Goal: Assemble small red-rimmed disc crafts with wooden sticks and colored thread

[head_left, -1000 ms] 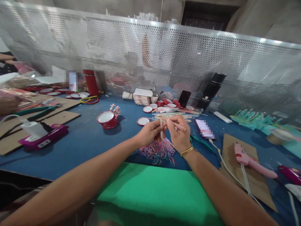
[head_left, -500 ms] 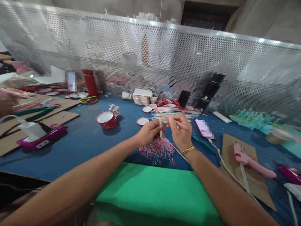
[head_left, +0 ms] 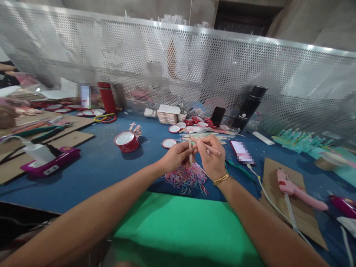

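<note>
- Left hand [head_left: 178, 156]: pinching a narrow pale strip [head_left: 190, 160] between thumb and fingers, ends sticking out above and below the grip
- Right hand [head_left: 213, 159]: closed in a pen-type grip around a slim pinkish rod [head_left: 214, 150]; can't tell what the rod is
- Strip location: between the two hands, held up off the blue table [head_left: 100, 172], over the far edge of the multicoloured thread pile [head_left: 184, 180]
- Strip long axis: near upright in view, slight lean, top end a bit left of bottom end
- Rod long axis: crosswise to the strip, front end up and left toward it, back end down and right past the right-hand fingers
- Key relation: rod's front end vs upper part of strip; very close, contact unclear, fingers crowd the spot
- Nearer hand: left is on the strip itself, right is just beside it on the right
- Around them: red-rimmed disc [head_left: 168, 143] beyond the left hand, teal-handled tool [head_left: 241, 170] right of the right wrist
</note>
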Demonstrator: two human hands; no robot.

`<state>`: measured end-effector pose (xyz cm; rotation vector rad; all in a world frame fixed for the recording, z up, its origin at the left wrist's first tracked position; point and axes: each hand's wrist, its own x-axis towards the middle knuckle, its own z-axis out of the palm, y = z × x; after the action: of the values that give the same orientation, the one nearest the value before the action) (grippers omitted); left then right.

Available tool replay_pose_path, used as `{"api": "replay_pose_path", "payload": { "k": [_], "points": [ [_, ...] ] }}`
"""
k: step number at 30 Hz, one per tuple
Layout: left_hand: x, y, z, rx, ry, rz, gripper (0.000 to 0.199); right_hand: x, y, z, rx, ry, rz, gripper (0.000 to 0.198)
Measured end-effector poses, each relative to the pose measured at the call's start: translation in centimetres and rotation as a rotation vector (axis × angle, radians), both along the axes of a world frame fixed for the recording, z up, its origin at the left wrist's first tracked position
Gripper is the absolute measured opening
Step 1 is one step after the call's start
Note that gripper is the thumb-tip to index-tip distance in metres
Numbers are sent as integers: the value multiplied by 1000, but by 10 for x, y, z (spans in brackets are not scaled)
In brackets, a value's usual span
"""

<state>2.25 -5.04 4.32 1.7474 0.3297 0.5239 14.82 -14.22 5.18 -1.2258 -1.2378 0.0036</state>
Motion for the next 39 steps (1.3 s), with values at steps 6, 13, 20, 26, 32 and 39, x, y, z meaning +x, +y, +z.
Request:
{"api": "replay_pose_path", "payload": {
  "k": [6,13,20,26,32,39],
  "points": [
    [-1,0,0,-32,-24,4,43,2,2,0,20,-11,-32,14],
    [0,0,-1,-11,-6,4,46,0,0,0,0,-19,1,15],
    [0,0,-2,-38,-20,-4,43,0,0,0,13,7,-10,15],
    [0,0,-2,-46,-26,-4,41,1,0,1,-5,-6,-23,17],
    [0,-1,1,-23,-9,-5,44,1,2,-2,0,7,-9,16],
    [0,-1,0,-47,-22,-4,45,2,1,0,0,14,-28,17]
  ]
}}
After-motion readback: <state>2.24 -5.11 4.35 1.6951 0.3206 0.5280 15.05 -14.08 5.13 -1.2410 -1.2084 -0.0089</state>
